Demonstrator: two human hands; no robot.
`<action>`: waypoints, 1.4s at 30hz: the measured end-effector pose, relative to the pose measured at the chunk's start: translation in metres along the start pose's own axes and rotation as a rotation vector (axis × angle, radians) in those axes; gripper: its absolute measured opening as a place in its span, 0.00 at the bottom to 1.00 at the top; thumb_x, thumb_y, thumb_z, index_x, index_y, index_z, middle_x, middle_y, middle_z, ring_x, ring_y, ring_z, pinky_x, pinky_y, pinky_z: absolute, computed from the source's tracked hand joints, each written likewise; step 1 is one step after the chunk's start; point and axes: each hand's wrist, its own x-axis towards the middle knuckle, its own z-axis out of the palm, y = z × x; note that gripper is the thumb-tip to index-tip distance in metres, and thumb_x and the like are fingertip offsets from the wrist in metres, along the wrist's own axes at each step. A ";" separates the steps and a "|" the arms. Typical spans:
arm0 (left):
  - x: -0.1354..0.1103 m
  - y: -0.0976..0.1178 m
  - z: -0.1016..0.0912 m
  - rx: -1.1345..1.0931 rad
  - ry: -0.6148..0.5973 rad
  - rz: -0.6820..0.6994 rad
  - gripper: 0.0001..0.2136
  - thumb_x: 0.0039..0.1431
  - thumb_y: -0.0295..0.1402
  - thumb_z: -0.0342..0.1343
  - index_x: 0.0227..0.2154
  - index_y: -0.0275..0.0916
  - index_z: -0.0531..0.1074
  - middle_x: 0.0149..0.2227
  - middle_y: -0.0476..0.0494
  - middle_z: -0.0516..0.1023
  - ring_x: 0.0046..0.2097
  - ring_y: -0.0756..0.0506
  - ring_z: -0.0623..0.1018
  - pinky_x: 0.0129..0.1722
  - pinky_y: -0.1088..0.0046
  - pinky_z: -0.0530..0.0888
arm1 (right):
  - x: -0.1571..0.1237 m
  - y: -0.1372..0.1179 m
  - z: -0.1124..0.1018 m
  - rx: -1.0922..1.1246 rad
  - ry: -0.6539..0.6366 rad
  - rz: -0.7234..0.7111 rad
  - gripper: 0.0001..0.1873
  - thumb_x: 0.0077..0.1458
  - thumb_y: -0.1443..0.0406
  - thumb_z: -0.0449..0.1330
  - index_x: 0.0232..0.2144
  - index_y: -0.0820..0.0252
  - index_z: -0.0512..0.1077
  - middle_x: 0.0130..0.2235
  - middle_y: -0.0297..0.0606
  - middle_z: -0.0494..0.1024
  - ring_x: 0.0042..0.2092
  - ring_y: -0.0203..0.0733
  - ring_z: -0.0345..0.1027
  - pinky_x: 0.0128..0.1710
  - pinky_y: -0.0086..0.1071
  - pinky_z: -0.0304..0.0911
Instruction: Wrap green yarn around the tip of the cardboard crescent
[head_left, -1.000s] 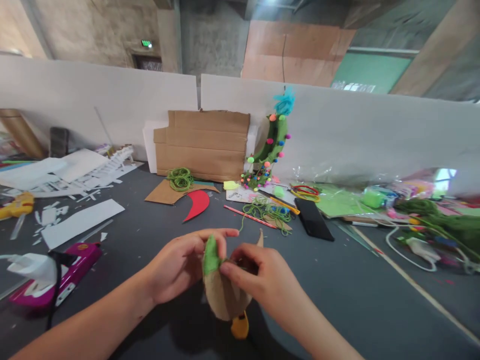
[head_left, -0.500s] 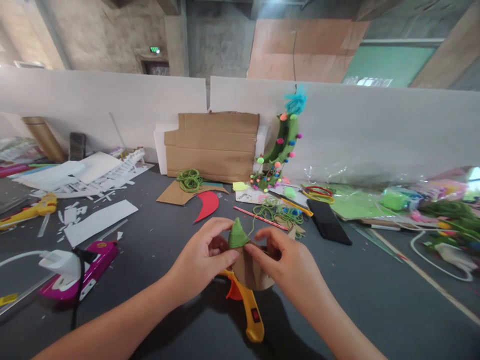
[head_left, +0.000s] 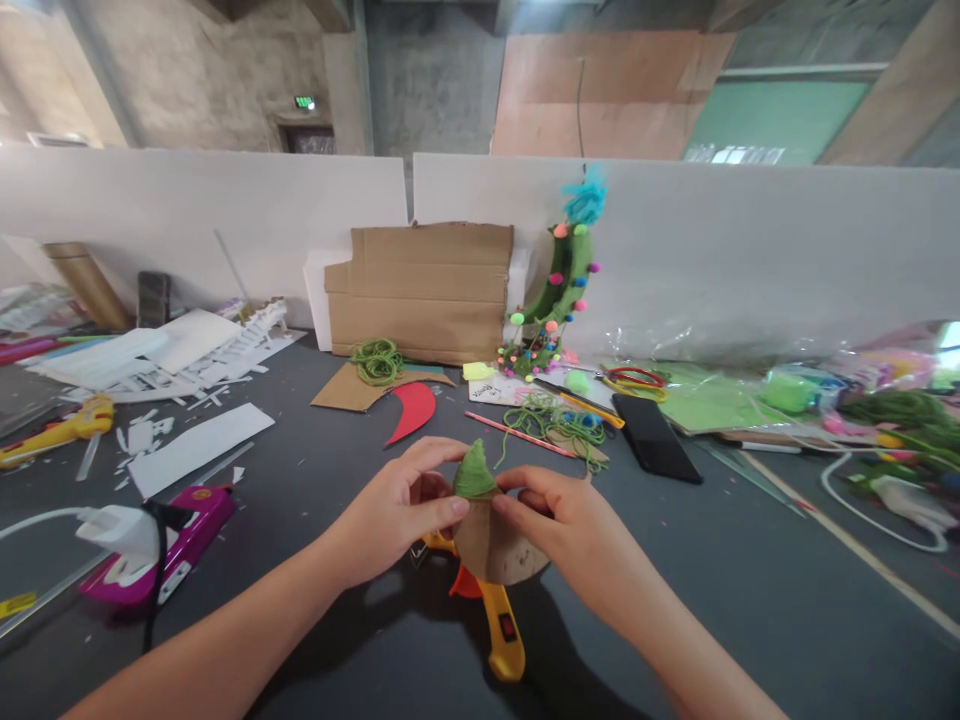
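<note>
Both hands hold a brown cardboard cone (head_left: 495, 545) whose tip is wound with green yarn (head_left: 474, 472). My left hand (head_left: 394, 510) pinches the cone from the left, just under the green tip. My right hand (head_left: 562, 525) grips it from the right, fingers closed round it. A green yarn strand runs from the cone back to a loose yarn pile (head_left: 551, 420). Under the cone a yellow glue gun (head_left: 495, 625) lies on the dark table (head_left: 315, 480).
A pink glue gun (head_left: 169, 540) with a white plug lies at left, near white foam scraps (head_left: 187, 440). Behind stand a cardboard sheet (head_left: 424, 290), a red crescent (head_left: 409, 412), a pompom-covered green cactus shape (head_left: 559, 290), a black phone (head_left: 656, 438) and craft clutter at right.
The hands lifted and turned the cone so its green tip points up, then kept it nearly still. The view shifted, showing the yellow glue gun beneath.
</note>
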 end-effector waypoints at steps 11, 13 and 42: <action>0.001 0.002 0.004 0.004 0.119 -0.053 0.13 0.47 0.27 0.56 0.39 0.38 0.70 0.34 0.48 0.70 0.30 0.51 0.69 0.32 0.74 0.68 | -0.003 0.002 0.004 -0.108 0.144 -0.078 0.05 0.53 0.62 0.53 0.30 0.56 0.67 0.15 0.23 0.52 0.19 0.33 0.48 0.20 0.26 0.44; 0.001 0.002 0.004 0.028 0.162 -0.025 0.10 0.46 0.27 0.55 0.34 0.37 0.70 0.36 0.48 0.68 0.29 0.52 0.68 0.30 0.74 0.68 | -0.007 -0.001 0.005 -0.162 0.112 -0.138 0.07 0.54 0.62 0.52 0.28 0.56 0.69 0.16 0.26 0.57 0.21 0.34 0.52 0.21 0.27 0.46; -0.003 0.005 0.001 -0.087 0.109 0.046 0.08 0.47 0.24 0.55 0.32 0.37 0.72 0.37 0.49 0.64 0.28 0.55 0.67 0.26 0.79 0.68 | -0.004 -0.001 0.002 -0.188 0.144 -0.102 0.10 0.52 0.62 0.53 0.34 0.57 0.71 0.15 0.24 0.52 0.19 0.33 0.48 0.19 0.25 0.45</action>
